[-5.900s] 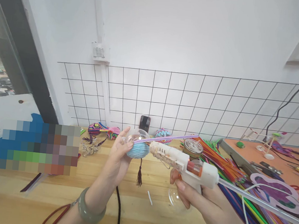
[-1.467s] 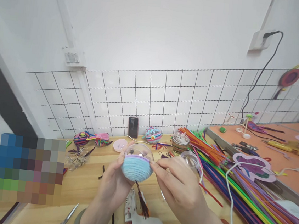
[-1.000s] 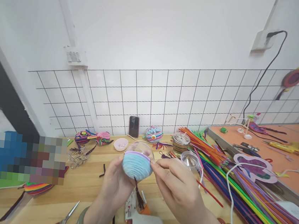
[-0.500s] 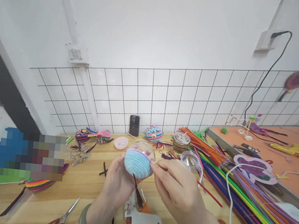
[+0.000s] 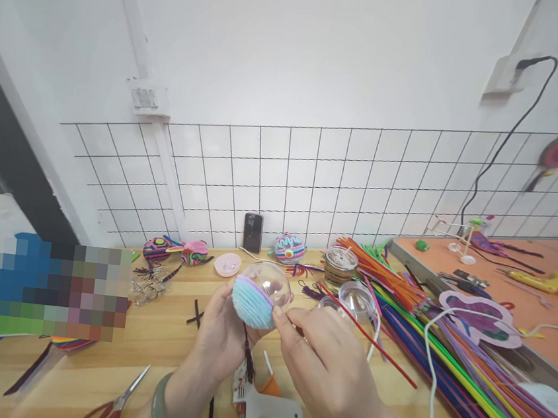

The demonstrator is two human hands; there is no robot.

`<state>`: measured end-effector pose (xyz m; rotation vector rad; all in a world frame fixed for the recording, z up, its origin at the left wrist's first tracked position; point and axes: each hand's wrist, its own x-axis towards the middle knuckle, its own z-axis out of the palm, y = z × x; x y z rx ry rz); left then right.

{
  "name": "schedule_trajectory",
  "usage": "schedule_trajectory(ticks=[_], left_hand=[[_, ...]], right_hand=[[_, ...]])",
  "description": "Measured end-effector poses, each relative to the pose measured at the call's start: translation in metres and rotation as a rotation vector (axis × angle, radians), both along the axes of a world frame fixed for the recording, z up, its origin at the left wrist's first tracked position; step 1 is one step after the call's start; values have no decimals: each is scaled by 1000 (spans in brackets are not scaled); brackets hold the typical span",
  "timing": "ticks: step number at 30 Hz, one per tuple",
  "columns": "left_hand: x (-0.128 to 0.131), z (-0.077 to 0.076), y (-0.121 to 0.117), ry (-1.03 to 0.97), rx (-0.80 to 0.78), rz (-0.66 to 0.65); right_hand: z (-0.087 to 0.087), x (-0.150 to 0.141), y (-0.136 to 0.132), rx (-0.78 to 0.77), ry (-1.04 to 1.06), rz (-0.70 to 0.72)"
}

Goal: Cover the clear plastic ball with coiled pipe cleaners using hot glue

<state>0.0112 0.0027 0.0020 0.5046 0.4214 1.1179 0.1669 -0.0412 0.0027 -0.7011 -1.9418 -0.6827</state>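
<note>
My left hand (image 5: pixel 218 336) holds a clear plastic ball (image 5: pixel 271 281) from the left and below. Rows of light blue pipe cleaner (image 5: pixel 249 304) cover its lower left half, edged by a lilac pipe cleaner (image 5: pixel 261 289). A dark tassel (image 5: pixel 247 358) hangs beneath the ball. On the ball's right side my right hand (image 5: pixel 328 354) is closed, thumb and finger pressed at the lilac strip's end; that end is mostly hidden by the fingertips. Below the hands lies a white hot glue gun (image 5: pixel 267 415), with a small light glowing on it.
Red-handled scissors (image 5: pixel 113 404) lie at front left. Pipe cleaner bundles (image 5: pixel 442 366) fill the right side. Behind stand a phone (image 5: pixel 252 233), a pink dish (image 5: pixel 227 265), a decorated ball (image 5: pixel 290 249) and a clear jar (image 5: pixel 340 267). A white cable (image 5: pixel 427 357) crosses the bundles.
The ball has turned slightly in my left hand, its lilac edge now slanting more steeply. My right hand has shifted a little down and left along that edge. The view has shifted slightly.
</note>
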Motion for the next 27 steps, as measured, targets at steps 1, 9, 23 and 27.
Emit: schedule_trajectory(ticks=[1, 9, 23, 27], left_hand=[[0, 0, 0, -1, 4, -4], [2, 1, 0, 52, 12, 10], [2, 2, 3, 97, -38, 37], [3, 4, 1, 102, -38, 46]], right_hand=[[0, 0, 0, 3, 0, -2], [-1, -2, 1, -3, -37, -51], [-7, 3, 9, -344, 143, 115], [-3, 9, 11, -536, 244, 226]])
